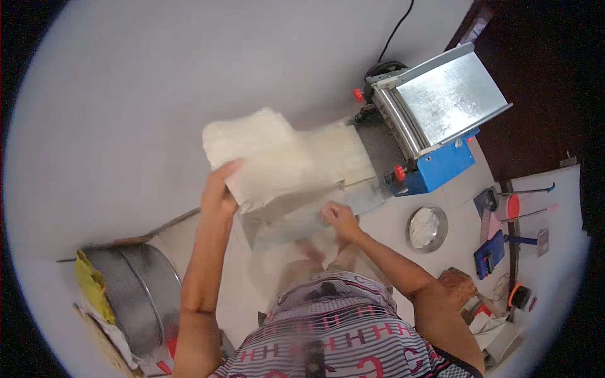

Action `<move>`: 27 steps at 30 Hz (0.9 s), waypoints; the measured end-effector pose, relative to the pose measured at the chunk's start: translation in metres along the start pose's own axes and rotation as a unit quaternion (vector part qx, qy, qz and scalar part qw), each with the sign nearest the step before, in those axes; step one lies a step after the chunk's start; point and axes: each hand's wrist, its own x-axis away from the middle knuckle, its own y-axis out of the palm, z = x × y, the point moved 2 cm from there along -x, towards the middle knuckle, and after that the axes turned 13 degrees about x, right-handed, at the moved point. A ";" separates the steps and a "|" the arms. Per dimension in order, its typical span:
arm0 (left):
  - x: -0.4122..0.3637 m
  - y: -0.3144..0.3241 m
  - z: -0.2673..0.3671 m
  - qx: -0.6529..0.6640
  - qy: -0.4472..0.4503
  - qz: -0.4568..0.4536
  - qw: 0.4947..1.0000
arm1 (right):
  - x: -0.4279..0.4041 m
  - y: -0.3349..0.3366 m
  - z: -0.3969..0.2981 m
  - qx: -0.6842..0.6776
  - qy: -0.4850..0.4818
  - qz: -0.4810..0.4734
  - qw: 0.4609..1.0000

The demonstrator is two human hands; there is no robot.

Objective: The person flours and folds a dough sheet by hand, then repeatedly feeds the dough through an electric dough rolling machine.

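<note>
A wide sheet of pale dough [283, 156] lies along a metal tray [302, 203], folded or layered at its left part. My left hand [222, 182] grips the near left edge of the dough, thumb on top and fingers underneath. That end of the sheet looks lifted. My right hand [341, 219] is curled into a fist over the tray's near edge, apart from the dough; no object shows in it. To the right stands a blue dough sheeter [444, 163] with steel rollers [399, 123], red knobs and a sloping metal feed plate [456, 97].
A steel bowl of white flour [427, 229] sits on the floor at right. Beyond it are a blue scale [489, 255] and a red-and-white container [510, 208]. A large metal drum [137, 293] stands at lower left. A black cord [394, 33] runs up the wall behind.
</note>
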 end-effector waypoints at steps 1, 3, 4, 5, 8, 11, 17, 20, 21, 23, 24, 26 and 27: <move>0.019 0.032 0.015 -0.005 0.008 -0.003 1.000 | 0.000 0.015 0.012 -0.006 -0.003 0.012 1.000; 0.040 0.068 0.043 -0.021 0.060 -0.040 0.997 | -0.015 0.057 0.024 0.158 -0.152 0.014 0.976; 0.055 0.083 0.057 -0.025 0.101 -0.063 0.993 | -0.023 0.078 0.008 0.178 -0.210 0.019 0.961; 0.071 0.101 0.068 -0.028 0.136 -0.090 0.986 | -0.031 0.095 -0.008 0.199 -0.265 0.030 0.943; 0.114 0.142 0.086 -0.068 0.192 -0.148 0.968 | -0.062 0.120 -0.027 0.248 -0.366 0.015 0.897; 0.136 0.146 0.136 -0.523 0.585 -0.128 0.606 | -0.084 0.140 -0.054 -0.475 0.077 -0.137 0.866; 0.151 0.112 0.180 -0.654 0.606 -0.046 0.450 | -0.110 0.097 -0.063 -0.523 0.049 -0.026 0.851; 0.166 0.077 0.173 -0.462 0.540 -0.211 0.671 | -0.118 0.042 -0.061 -0.514 0.012 0.053 0.856; 0.156 0.054 0.177 -0.449 0.517 -0.190 0.704 | -0.121 0.021 -0.062 -0.509 0.000 0.081 0.857; 0.135 0.023 0.167 -0.324 0.419 -0.111 0.841 | -0.123 -0.025 -0.052 -0.495 -0.020 0.139 0.857; 0.126 0.009 0.156 -0.207 0.332 -0.046 0.919 | -0.122 -0.042 -0.044 -0.487 -0.024 0.161 0.858; 0.092 -0.044 0.145 -0.163 0.209 -0.012 0.964 | -0.118 -0.062 -0.022 -0.460 -0.011 0.189 0.867; 0.071 -0.083 0.138 -0.161 0.184 0.002 0.970 | -0.118 -0.064 -0.006 -0.436 0.006 0.196 0.878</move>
